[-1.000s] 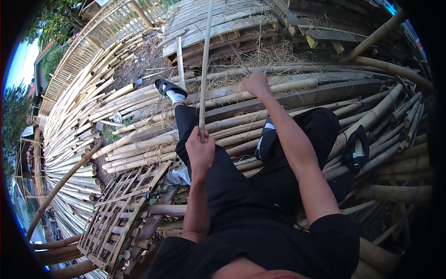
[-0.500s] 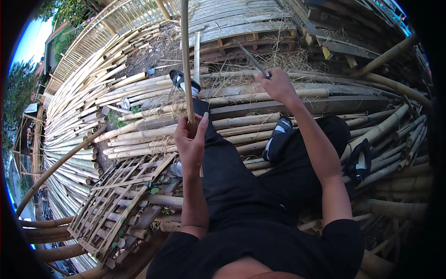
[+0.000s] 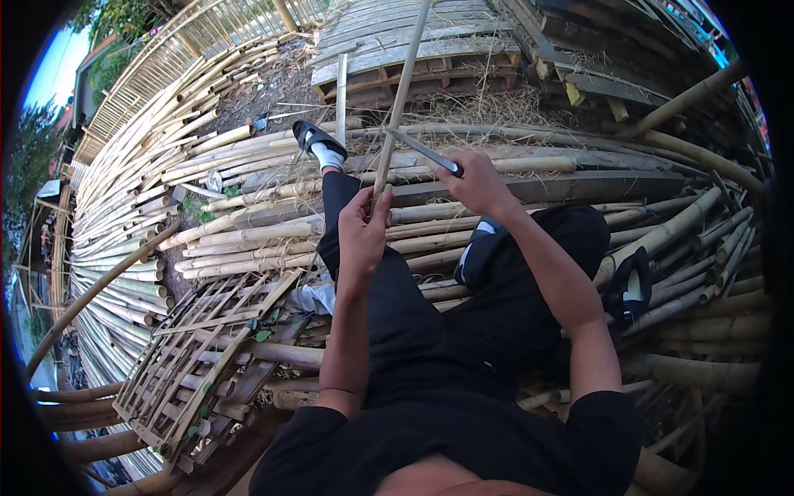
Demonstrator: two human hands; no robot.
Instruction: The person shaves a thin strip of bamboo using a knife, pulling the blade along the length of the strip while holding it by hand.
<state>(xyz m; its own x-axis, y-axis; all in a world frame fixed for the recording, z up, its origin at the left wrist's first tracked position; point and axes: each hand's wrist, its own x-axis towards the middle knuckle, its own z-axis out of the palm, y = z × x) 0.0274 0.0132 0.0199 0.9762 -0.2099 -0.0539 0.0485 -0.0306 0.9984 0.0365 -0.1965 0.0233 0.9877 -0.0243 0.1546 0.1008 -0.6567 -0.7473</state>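
My left hand point(image 3: 364, 230) is closed round the lower end of a long, pale bamboo strip point(image 3: 404, 87). The strip slants up and to the right, past the top edge of the view. In my right hand point(image 3: 480, 183) is a knife point(image 3: 423, 150) with a narrow grey blade and a dark handle, pointing up and left. Its tip overlaps the strip a little above my left hand; whether it touches cannot be told. Under my hands lie bamboo poles point(image 3: 521, 165) and my outstretched leg in black trousers point(image 3: 393, 302).
A wooden pallet point(image 3: 430, 64) lies ahead, with dry straw point(image 3: 504, 103) beside it. A flat pale slat point(image 3: 341, 95) stands near my sandalled foot point(image 3: 318, 142). Many bamboo poles point(image 3: 124, 248) spread to the left. A slatted lattice point(image 3: 198, 364) leans at lower left, and stacked planks point(image 3: 612, 83) are at upper right.
The bamboo strip has swung from near upright to a rightward slant, and my left hand has shifted right. My right hand has come lower and left, bringing the knife to the strip.
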